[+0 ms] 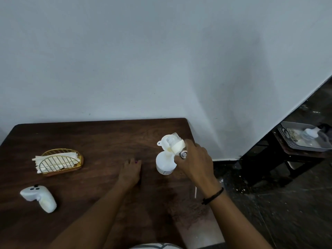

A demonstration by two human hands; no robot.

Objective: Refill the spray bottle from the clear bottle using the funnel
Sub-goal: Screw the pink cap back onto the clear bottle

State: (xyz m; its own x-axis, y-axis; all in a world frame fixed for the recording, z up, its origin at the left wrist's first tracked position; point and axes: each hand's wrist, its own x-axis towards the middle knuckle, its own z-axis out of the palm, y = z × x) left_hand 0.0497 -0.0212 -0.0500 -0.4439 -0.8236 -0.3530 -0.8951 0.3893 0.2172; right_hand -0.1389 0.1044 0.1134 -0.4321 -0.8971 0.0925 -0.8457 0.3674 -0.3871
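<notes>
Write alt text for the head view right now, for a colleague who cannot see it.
The right hand tips a clear bottle over a white funnel seated in the white spray bottle on a dark wooden table. The left hand rests flat nearby; a napkin holder and the spray head sit left.
</notes>
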